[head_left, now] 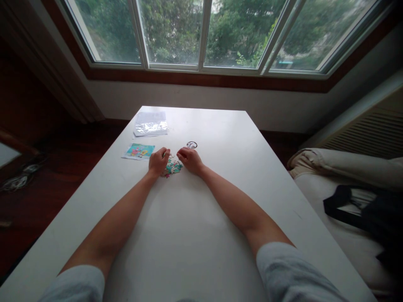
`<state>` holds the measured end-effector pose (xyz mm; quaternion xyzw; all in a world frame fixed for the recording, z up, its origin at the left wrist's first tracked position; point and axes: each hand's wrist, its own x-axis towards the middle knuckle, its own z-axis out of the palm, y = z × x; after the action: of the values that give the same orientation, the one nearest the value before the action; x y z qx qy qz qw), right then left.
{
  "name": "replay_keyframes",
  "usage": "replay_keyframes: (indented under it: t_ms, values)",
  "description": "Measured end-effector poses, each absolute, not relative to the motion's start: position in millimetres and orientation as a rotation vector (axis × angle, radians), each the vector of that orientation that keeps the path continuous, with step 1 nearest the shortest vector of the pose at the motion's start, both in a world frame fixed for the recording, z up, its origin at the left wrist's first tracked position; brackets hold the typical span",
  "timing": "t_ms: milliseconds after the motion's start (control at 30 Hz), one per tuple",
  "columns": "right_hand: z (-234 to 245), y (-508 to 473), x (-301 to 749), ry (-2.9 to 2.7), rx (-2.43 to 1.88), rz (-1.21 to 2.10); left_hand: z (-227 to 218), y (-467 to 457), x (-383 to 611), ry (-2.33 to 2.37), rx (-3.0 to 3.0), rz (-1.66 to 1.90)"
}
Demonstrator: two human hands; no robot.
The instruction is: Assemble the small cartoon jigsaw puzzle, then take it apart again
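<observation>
A loose heap of small teal, white and pink pieces [173, 167], which look like jigsaw pieces, lies on the white table between my two hands. My left hand [158, 162] is at the heap's left side, its fingers curled together. On the heap's upper right, my right hand [190, 160] is closed, with thumb and fingertips pinched. Whatever either hand holds is too small or hidden to make out. Just left of my left hand lies a flat picture sheet [138, 151] with a teal background and pink and yellow figures.
A clear plastic bag [151, 126] with pale sheets lies at the table's far left. Beyond my right hand is a dark-rimmed round object [192, 144]. The white table [201, 235] ends before a window wall. To the right is a pale couch [315, 188] bearing a dark bag [371, 205].
</observation>
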<state>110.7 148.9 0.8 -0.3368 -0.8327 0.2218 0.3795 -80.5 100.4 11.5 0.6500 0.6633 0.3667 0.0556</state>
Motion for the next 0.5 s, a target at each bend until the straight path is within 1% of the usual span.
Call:
replay_keyframes:
  t_ms: [133, 267, 367, 500]
  values:
    - [8.0, 142.1, 111.0, -2.462, -0.715, 0.575, 8.8, 102.1, -84.0, 2.006, 1.993, 1.081]
    - [15.2, 141.4, 111.2, -2.680, -0.568, 0.507, 6.4, 102.7, -87.4, 1.930, 1.984, 1.129]
    - [16.7, 144.3, 112.1, -2.764, -0.554, 0.464, 5.8, 102.9, -89.2, 1.908, 1.961, 1.159]
    - [11.7, 149.8, 112.9, -2.746, -0.545, 0.494, 5.6, 103.5, -90.1, 1.877, 1.926, 1.216]
